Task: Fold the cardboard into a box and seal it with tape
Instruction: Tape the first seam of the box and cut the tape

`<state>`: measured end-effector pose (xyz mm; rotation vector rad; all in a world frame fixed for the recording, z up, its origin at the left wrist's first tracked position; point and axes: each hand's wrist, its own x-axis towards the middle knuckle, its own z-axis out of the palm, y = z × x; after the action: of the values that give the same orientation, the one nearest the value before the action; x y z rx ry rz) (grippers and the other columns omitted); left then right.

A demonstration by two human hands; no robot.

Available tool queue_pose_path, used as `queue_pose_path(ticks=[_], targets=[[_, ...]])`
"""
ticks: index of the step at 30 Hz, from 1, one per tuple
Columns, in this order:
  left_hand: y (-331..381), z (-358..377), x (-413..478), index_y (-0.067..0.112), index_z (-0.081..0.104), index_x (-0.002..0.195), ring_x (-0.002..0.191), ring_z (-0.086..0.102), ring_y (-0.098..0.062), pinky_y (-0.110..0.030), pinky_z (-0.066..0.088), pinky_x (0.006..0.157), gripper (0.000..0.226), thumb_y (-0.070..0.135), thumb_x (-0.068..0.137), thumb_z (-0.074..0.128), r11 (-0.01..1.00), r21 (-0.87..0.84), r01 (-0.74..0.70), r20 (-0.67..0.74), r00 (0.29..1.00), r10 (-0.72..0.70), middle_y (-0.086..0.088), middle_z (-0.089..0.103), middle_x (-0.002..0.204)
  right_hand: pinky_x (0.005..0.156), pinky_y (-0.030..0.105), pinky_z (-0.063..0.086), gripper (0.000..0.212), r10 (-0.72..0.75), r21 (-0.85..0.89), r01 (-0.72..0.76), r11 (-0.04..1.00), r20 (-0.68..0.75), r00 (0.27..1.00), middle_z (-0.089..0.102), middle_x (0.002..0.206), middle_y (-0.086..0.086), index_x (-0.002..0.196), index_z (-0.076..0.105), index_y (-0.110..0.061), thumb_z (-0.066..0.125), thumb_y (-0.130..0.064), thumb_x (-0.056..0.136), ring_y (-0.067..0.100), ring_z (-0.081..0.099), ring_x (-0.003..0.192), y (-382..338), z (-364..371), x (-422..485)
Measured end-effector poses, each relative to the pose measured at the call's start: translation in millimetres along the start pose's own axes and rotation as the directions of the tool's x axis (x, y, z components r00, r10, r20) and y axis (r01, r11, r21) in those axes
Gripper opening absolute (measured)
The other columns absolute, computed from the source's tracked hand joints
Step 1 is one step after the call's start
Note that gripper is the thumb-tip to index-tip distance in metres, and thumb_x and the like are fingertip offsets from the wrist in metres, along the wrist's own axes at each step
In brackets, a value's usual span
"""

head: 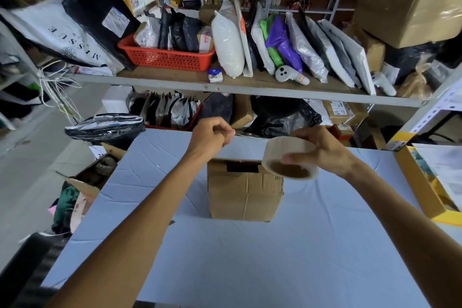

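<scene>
Pale blue table (250,245) under cardboard box (245,195), right hand (325,150) gripping tape roll (290,157), left hand (212,132) pinched closed, cluttered shelves (225,85) behind

A grey metal shelf (225,87) crammed with parcels stands behind the pale-blue-covered table (250,257); grey floor (30,170) at left

arms: bare, sleeveless (to frame edge) | hands (212,134): ungloved
</scene>
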<state>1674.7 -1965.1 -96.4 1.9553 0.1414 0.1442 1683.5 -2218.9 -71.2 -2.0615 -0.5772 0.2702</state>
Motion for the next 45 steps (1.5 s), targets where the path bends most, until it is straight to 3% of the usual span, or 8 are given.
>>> queue_pose_path(ticks=[9, 19, 22, 28, 32, 38, 43, 45], targets=[[-2, -6, 0, 0.015, 0.065, 0.072, 0.069, 0.062, -0.014, -0.029, 0.056, 0.071, 0.022, -0.003, 0.085, 0.063, 0.997, 0.053, 0.049, 0.000, 0.999, -0.049, -0.001, 0.066, 0.069, 0.065, 0.033, 0.055, 0.039, 0.008, -0.409, -0.064, 0.910, -0.138, 0.990, 0.068, 0.080, -0.005, 0.084, 0.067, -0.019, 0.089, -0.026, 0.053, 0.013, 0.065, 0.078, 14, 1, -4], [-11, -13, -5, 0.019, 0.064, 0.066, 0.065, 0.061, -0.012, -0.026, 0.053, 0.067, 0.025, 0.001, 0.084, 0.066, 0.994, 0.105, -0.016, -0.102, 0.994, 0.027, -0.001, 0.065, 0.065, 0.067, 0.029, 0.039, 0.054, 0.129, -0.754, -0.343, 0.560, -0.329, 0.935, 0.064, 0.099, 0.008, 0.113, 0.062, -0.017, 0.079, -0.033, 0.065, 0.028, 0.060, 0.091, 1, 18, 7], [-17, -23, -6, 0.016, 0.066, 0.068, 0.068, 0.062, -0.016, -0.029, 0.055, 0.070, 0.024, -0.004, 0.082, 0.064, 0.994, 0.107, 0.003, -0.104, 0.994, 0.009, -0.005, 0.067, 0.069, 0.066, 0.028, 0.038, 0.047, 0.174, -0.816, -0.411, 0.407, -0.372, 0.912, 0.060, 0.083, 0.003, 0.100, 0.063, -0.014, 0.077, -0.043, 0.066, 0.024, 0.057, 0.076, 1, 17, 8], [-45, -46, -6, 0.024, 0.060, 0.065, 0.062, 0.060, -0.012, -0.031, 0.053, 0.067, 0.027, 0.007, 0.085, 0.067, 0.984, 0.149, 0.098, -0.220, 0.974, -0.064, 0.002, 0.063, 0.063, 0.058, 0.032, 0.049, 0.045, 0.164, -0.611, -0.245, 0.752, -0.186, 0.969, 0.064, 0.076, -0.004, 0.081, 0.060, -0.023, 0.078, -0.055, 0.055, 0.017, 0.060, 0.070, 11, 14, -8], [-65, -60, -9, 0.020, 0.065, 0.067, 0.068, 0.065, -0.024, -0.046, 0.058, 0.078, 0.022, 0.005, 0.083, 0.069, 0.977, 0.093, 0.190, -0.203, 0.965, -0.169, -0.007, 0.067, 0.069, 0.065, 0.038, 0.052, 0.039, 0.146, -0.390, -0.174, 0.904, -0.100, 0.984, 0.068, 0.080, -0.003, 0.084, 0.066, -0.021, 0.086, -0.033, 0.053, 0.020, 0.065, 0.076, 23, 5, -18], [-71, -44, -17, 0.017, 0.066, 0.066, 0.077, 0.068, -0.031, -0.046, 0.058, 0.078, 0.026, -0.003, 0.082, 0.064, 0.971, 0.084, 0.225, -0.159, 0.965, -0.210, -0.012, 0.069, 0.073, 0.063, 0.031, 0.052, 0.044, 0.145, -0.610, -0.186, 0.770, -0.118, 0.982, 0.068, 0.082, -0.004, 0.090, 0.068, -0.023, 0.078, -0.052, 0.058, 0.016, 0.060, 0.076, 32, 5, -22], [-79, -51, -19, 0.016, 0.065, 0.066, 0.075, 0.067, -0.032, -0.040, 0.058, 0.076, 0.025, -0.003, 0.082, 0.066, 0.979, 0.059, 0.193, -0.158, 0.971, -0.182, -0.011, 0.067, 0.071, 0.078, 0.030, 0.045, 0.059, 0.227, -0.829, -0.282, 0.483, -0.193, 0.955, 0.068, 0.107, 0.001, 0.118, 0.061, -0.022, 0.078, -0.047, 0.067, 0.021, 0.060, 0.100, 42, 8, -21], [-83, -52, -20, 0.018, 0.065, 0.067, 0.074, 0.066, -0.029, -0.034, 0.055, 0.074, 0.026, -0.003, 0.083, 0.066, 0.986, 0.024, 0.163, -0.141, 0.977, -0.159, -0.006, 0.066, 0.069, 0.073, 0.027, 0.041, 0.061, 0.267, -0.801, -0.298, 0.519, -0.179, 0.947, 0.067, 0.104, -0.002, 0.115, 0.061, -0.024, 0.079, -0.054, 0.064, 0.020, 0.059, 0.096, 42, 6, -22]])
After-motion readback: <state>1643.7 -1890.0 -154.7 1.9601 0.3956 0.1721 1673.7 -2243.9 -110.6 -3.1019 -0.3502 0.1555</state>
